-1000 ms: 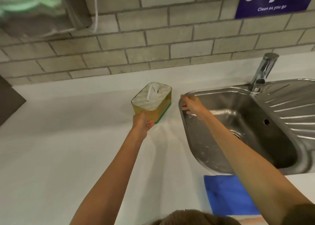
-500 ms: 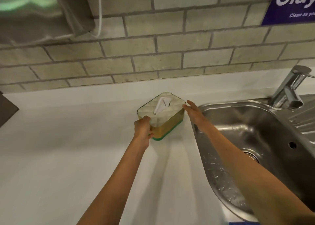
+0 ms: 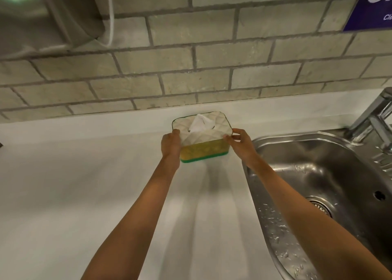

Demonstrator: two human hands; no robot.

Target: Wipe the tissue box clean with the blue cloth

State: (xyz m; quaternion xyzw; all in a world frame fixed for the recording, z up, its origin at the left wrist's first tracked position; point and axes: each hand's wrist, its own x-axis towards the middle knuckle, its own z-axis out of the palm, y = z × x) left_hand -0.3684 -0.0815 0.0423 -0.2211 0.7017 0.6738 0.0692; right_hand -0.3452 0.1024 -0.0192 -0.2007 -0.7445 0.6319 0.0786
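Far left, up on the brick wall, a steel dispenser hung blurred, a white cord dangling beside it. Below ran the white counter. And there were the arms, both stretched out over it! The left hand was clamped on the left end of the box, thumb over the top edge, fingers hidden behind the side. The box itself sat far back on the counter, near the wall and just left of the sink: quilted white lid, yellow walls, green base, a tissue poking up through the slot. Whether it rested on the counter or was lifted a touch, I couldn't tell. The right hand pinched the lid's right corner, thumb and fingertips pressed together on the rim. Further right, the sink's basin was wet with droplets, its drain showing, and the tap stood at the edge. A purple sign hung top right. The cloth was out of view.
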